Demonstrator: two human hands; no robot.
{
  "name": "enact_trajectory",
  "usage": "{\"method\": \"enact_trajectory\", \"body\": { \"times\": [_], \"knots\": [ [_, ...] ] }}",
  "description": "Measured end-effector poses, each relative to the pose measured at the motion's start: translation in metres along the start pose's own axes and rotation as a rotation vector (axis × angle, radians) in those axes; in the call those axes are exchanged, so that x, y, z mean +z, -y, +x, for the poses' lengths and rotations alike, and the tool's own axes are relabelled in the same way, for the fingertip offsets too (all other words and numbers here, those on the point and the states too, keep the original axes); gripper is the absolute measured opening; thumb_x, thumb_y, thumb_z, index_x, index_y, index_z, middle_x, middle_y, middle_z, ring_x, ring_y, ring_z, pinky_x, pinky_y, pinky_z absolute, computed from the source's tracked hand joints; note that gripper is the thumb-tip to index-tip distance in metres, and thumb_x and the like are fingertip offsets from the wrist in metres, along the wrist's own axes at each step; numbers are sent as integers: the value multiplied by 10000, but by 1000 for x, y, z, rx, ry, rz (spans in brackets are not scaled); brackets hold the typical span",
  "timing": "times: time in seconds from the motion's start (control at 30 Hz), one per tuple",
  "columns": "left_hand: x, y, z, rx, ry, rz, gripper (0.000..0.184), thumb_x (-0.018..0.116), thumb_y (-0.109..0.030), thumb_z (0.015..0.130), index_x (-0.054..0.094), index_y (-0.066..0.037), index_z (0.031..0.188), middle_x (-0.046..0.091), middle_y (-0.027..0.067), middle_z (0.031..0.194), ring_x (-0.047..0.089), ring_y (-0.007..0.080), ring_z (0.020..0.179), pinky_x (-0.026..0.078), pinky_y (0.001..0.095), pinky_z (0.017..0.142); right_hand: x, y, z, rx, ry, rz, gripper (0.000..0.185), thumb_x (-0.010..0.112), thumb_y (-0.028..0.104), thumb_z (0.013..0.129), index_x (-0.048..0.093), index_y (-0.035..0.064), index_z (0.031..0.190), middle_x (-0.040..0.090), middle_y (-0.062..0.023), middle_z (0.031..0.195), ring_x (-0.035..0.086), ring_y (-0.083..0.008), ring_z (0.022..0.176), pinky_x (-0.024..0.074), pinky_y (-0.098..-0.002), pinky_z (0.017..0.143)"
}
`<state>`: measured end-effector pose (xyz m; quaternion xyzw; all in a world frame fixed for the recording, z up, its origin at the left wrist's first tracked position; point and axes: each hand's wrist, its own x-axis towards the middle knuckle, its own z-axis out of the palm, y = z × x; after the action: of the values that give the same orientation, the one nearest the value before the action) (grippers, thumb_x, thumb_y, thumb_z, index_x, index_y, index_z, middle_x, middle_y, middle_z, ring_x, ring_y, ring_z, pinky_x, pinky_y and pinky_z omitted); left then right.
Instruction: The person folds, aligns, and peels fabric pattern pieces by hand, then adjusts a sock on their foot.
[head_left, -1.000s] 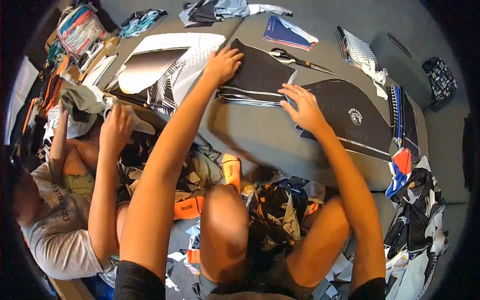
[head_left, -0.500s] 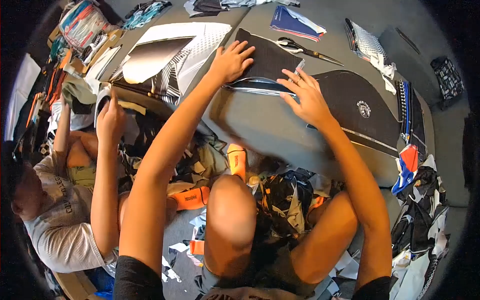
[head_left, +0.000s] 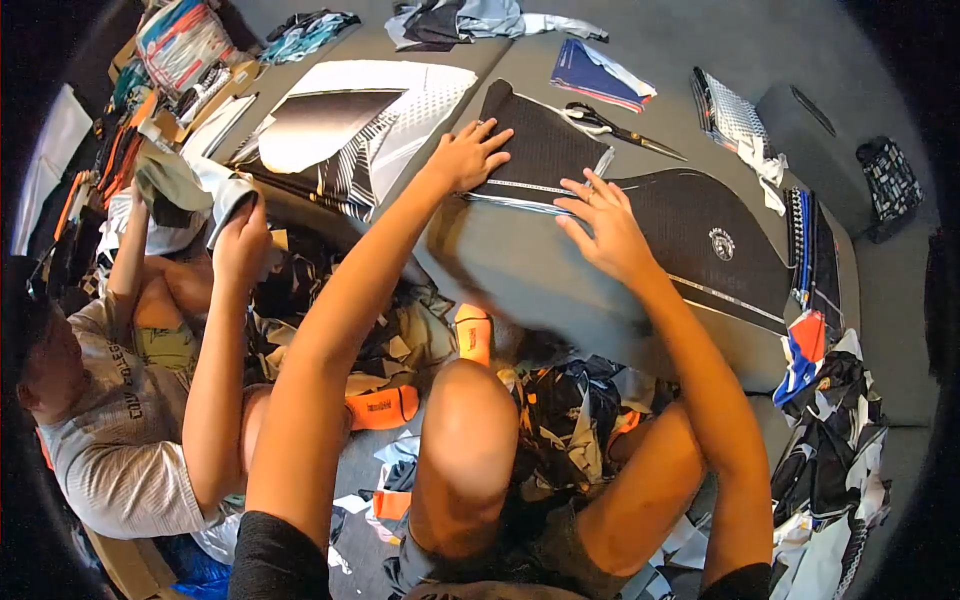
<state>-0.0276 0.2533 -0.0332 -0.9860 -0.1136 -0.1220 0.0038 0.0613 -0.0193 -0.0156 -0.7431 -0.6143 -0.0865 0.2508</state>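
My left hand [head_left: 470,158] lies flat with its fingers spread on the left part of a dark cut fabric panel [head_left: 545,135]. My right hand [head_left: 608,228] is open at the panel's near edge, fingers apart; whether its fingertips press on the cloth I cannot tell. The dark fabric extends right to a wider piece [head_left: 690,215] with a round white logo, partly behind my right hand and forearm. A white strip runs along its near edge, with lighter layers showing beneath. Black-handled scissors [head_left: 630,132] lie just beyond the fabric.
A grey padded surface [head_left: 540,265] carries the fabric. White patterned pieces [head_left: 425,100] lie left, a blue piece [head_left: 600,75] beyond. Folded fabrics [head_left: 735,110] lie right. Scraps [head_left: 575,400] cover the floor. A person at left holds cloth [head_left: 222,195].
The panel's near edge under my hands lies flatter, and its white strip shows more. The view has shifted slightly. At left, the other person's hand has moved right with the cloth.
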Motion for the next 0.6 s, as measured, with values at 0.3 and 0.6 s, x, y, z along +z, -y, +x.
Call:
{"method": "enact_trajectory", "body": {
  "times": [0.3, 0.6],
  "knots": [
    [-22, -49, -3, 15, -45, -46, 534, 363, -524, 924, 323, -307, 1410, 254, -13, 1490, 312, 312, 1314, 316, 575, 973, -45, -11, -46, 237, -201, -28, 302, 561, 209, 818, 639, 86, 1082, 563, -84, 1245, 433, -310, 1240, 299, -428, 1041],
    [-75, -189, -15, 387, 97, -220, 413, 600, -306, 789, 561, -224, 1192, 486, 72, 1260, 504, 290, 1092, 381, 503, 892, -124, -29, -165, 408, -316, -97, 322, 573, 92, 765, 626, 52, 1080, 581, -133, 1193, 531, -303, 1103, 412, -359, 948]
  ]
}}
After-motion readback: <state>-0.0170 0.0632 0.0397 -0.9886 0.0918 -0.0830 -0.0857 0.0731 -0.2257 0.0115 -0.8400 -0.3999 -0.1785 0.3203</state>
